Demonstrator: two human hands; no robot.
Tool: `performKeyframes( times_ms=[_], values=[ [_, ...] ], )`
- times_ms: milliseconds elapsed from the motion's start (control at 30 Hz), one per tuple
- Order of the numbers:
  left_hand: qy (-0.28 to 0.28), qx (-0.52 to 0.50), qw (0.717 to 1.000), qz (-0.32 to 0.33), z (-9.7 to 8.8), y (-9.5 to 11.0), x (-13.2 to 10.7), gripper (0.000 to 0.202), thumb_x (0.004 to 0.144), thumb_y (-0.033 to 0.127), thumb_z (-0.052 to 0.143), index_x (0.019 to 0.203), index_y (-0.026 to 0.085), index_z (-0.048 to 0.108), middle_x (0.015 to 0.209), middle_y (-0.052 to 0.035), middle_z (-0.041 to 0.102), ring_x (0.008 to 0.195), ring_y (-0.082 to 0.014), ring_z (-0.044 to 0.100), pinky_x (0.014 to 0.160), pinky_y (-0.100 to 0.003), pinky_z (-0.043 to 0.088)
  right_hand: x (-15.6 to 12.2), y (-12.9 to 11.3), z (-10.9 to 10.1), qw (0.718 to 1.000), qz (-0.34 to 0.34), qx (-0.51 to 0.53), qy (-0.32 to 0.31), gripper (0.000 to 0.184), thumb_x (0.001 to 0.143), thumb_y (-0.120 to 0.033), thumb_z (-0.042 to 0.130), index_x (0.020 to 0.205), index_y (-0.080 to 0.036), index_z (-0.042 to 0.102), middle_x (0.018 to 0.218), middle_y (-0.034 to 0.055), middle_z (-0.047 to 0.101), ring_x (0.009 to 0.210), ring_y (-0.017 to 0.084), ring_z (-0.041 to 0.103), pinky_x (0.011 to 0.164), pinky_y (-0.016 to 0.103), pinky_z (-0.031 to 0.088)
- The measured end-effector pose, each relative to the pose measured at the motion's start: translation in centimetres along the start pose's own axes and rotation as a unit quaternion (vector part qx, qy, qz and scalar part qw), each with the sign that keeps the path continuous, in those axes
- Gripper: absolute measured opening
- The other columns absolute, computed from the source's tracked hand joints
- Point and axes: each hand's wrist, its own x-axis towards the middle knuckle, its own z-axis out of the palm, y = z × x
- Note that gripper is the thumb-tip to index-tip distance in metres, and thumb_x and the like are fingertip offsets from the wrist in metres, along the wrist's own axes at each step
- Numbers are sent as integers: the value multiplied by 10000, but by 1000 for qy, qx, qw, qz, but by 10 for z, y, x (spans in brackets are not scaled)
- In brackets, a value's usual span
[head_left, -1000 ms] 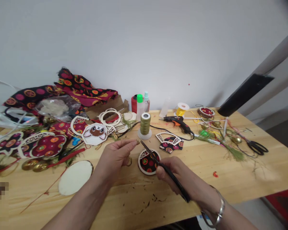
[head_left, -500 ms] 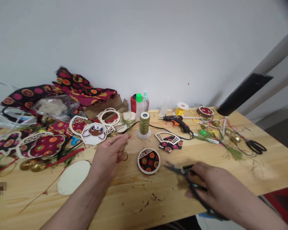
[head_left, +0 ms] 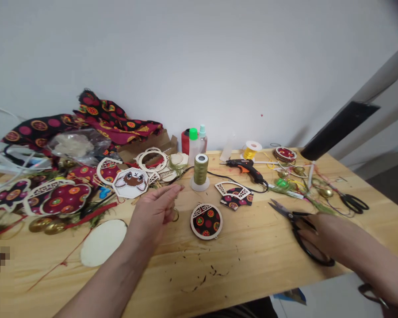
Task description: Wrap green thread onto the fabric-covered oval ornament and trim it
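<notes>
My left hand (head_left: 159,204) is held above the table with thumb and forefinger pinched together. What sits in the pinch is too small to make out; a thin gold-coloured loop (head_left: 175,215) shows just below the fingers. At the right, my right hand (head_left: 328,232), somewhat blurred, is at the handles of black scissors (head_left: 290,215), whose blades point left and stand slightly apart. Between the hands lies a round wooden-framed ornament (head_left: 206,221) with flowered fabric. Behind it stand an olive thread spool (head_left: 200,171) and a fan-shaped fabric piece with fretwork (head_left: 235,195).
A black glue gun (head_left: 247,168) lies behind, near a yellow spool (head_left: 251,151) and bottles (head_left: 193,143). Ornaments, bells (head_left: 55,226) and patterned cloth (head_left: 119,121) crowd the left. Another pair of scissors (head_left: 354,203) lies far right. Dark scraps (head_left: 214,271) dot the front.
My right hand has moved right and slightly back with the scissors, away from the round ornament. The left hand keeps nearly the same place and pinch.
</notes>
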Motion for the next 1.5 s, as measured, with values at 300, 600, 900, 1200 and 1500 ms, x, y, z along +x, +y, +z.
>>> performKeyframes(
  times_ms=[300,600,900,1200,1500],
  values=[
    [-4,5,1000,-11,0,-1,-1,199,595,263,783,671,128,658,425,112,282,369,-12,187,348,-149,170,17,-126,-65,909,-371,157,101,165,885,-170,465,819,-176,616,884,56,575,840,163,500,735,278,390],
    [-4,1,1000,-14,-1,-1,1,228,592,284,777,699,125,652,422,122,267,364,-16,168,349,-158,152,35,-170,-68,859,-485,30,162,125,832,-88,499,766,-159,576,859,79,538,903,221,396,778,370,303],
    [13,6,1000,-22,-1,-4,4,241,577,285,791,703,122,665,426,114,292,365,-13,197,348,-152,170,42,-171,-55,852,-498,24,164,117,851,-113,488,786,-153,576,861,74,551,904,230,401,777,385,314],
    [15,24,1000,-13,-1,-6,4,236,585,294,781,719,130,677,434,107,305,365,-16,195,349,-153,176,43,-174,-51,844,-510,10,165,127,873,-140,480,824,-142,597,876,89,565,931,236,405,779,388,321],
    [8,20,1000,-21,-2,-6,4,227,594,298,783,709,131,681,430,111,282,365,-13,191,343,-146,166,51,-171,-50,847,-506,62,150,178,889,-158,469,776,-131,605,864,84,577,904,208,420,766,354,345]
  ],
)
